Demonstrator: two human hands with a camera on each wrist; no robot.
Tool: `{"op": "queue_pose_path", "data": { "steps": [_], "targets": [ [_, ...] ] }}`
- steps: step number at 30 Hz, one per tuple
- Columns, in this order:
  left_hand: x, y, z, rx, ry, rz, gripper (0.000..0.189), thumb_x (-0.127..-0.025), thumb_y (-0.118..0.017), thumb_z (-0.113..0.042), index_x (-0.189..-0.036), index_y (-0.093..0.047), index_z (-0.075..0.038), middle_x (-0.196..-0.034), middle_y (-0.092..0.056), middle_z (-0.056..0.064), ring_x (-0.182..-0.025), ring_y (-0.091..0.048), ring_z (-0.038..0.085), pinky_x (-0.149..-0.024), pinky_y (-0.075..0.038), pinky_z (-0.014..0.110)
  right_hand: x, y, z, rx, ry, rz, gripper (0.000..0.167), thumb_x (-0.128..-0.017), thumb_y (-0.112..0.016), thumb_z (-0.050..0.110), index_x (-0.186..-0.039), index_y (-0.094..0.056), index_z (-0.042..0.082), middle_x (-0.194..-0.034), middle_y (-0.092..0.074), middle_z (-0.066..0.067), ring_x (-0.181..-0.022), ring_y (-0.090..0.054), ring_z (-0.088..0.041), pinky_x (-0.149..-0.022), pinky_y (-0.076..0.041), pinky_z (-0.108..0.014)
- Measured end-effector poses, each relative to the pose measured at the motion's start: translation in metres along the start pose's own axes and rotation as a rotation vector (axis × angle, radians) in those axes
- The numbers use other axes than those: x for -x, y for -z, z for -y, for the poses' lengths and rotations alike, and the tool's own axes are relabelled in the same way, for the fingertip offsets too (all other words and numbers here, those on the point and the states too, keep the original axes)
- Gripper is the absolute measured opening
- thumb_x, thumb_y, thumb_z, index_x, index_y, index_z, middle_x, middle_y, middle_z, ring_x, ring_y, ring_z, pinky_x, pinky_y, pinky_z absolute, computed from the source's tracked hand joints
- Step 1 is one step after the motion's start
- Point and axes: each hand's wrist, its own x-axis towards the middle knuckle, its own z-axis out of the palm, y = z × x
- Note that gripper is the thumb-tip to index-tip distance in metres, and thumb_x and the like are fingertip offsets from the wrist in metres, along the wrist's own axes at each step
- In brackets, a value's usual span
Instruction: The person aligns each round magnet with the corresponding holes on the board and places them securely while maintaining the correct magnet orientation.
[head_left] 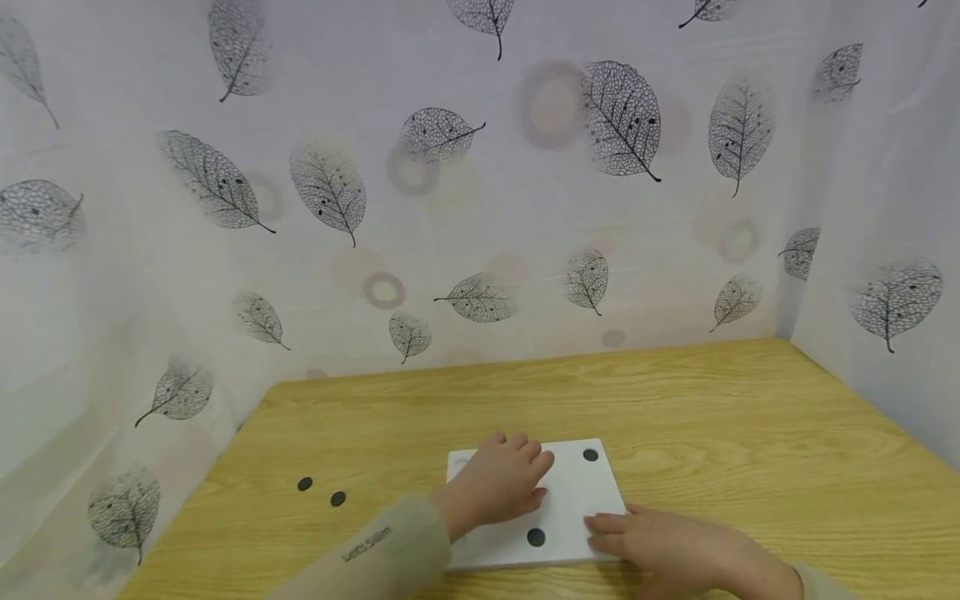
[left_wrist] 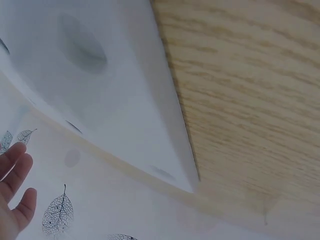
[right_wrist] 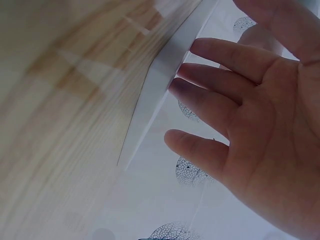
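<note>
A flat white board (head_left: 573, 492) with round recesses lies on the table. One black disc (head_left: 590, 455) sits at its far right corner and another black disc (head_left: 536, 537) near its front edge. My left hand (head_left: 501, 479) hovers over the board's left and middle part, fingers relaxed, nothing seen in them; it hides some of the surface. In the left wrist view, an unfilled recess (left_wrist: 82, 45) shows in the board. With fingers straight, my right hand (head_left: 667, 542) rests on the board's right edge; in the right wrist view, its fingertips (right_wrist: 182, 85) are right at that edge.
Two loose black discs, a farther disc (head_left: 304, 483) and a nearer disc (head_left: 338, 498), lie on the wooden table (head_left: 375, 425) left of the board. A pale leaf-patterned curtain (head_left: 510, 225) stands behind the table and along both sides.
</note>
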Motion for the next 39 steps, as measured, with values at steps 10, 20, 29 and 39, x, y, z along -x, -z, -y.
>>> {"op": "queue_pose_path", "data": {
  "steps": [10,20,29,39],
  "targets": [
    [0.011,0.001,-0.008,0.078,-0.021,0.042,0.031,-0.085,-0.051,-0.043,-0.106,-0.054,-0.020,-0.096,-0.056,-0.005,-0.091,-0.052,0.012,-0.074,-0.043,0.030,-0.001,0.000,-0.001,0.036,0.026,-0.011,0.054,-0.075,-0.068,0.033,-0.122,-0.053,0.013,-0.128,-0.046,-0.002,-0.110,-0.048,-0.016,-0.087,-0.041,-0.040],
    [0.020,-0.003,-0.010,0.072,-0.046,0.055,0.028,-0.086,-0.050,-0.043,-0.102,-0.057,-0.020,-0.090,-0.055,-0.006,-0.080,-0.050,0.009,-0.066,-0.042,0.027,-0.001,0.000,-0.002,-0.014,-0.006,0.026,0.056,-0.076,-0.066,0.037,-0.125,-0.051,0.015,-0.130,-0.044,-0.001,-0.112,-0.047,-0.016,-0.088,-0.040,-0.040],
    [0.028,-0.004,-0.008,0.091,-0.020,0.037,0.026,-0.085,-0.051,-0.042,-0.097,-0.058,-0.020,-0.090,-0.054,-0.006,-0.079,-0.048,0.009,-0.064,-0.041,0.026,-0.001,-0.001,-0.002,0.013,0.017,0.003,0.054,-0.075,-0.067,0.034,-0.123,-0.053,0.014,-0.128,-0.046,-0.002,-0.111,-0.047,-0.013,-0.088,-0.040,-0.041],
    [0.038,-0.006,-0.002,0.099,-0.021,0.018,0.025,-0.085,-0.052,-0.040,-0.097,-0.057,-0.018,-0.091,-0.053,-0.005,-0.079,-0.047,0.009,-0.066,-0.041,0.026,-0.001,-0.002,-0.001,-0.001,-0.012,0.003,0.053,-0.074,-0.069,0.030,-0.122,-0.053,0.014,-0.129,-0.046,-0.001,-0.111,-0.047,-0.015,-0.088,-0.039,-0.041]
  ]
}}
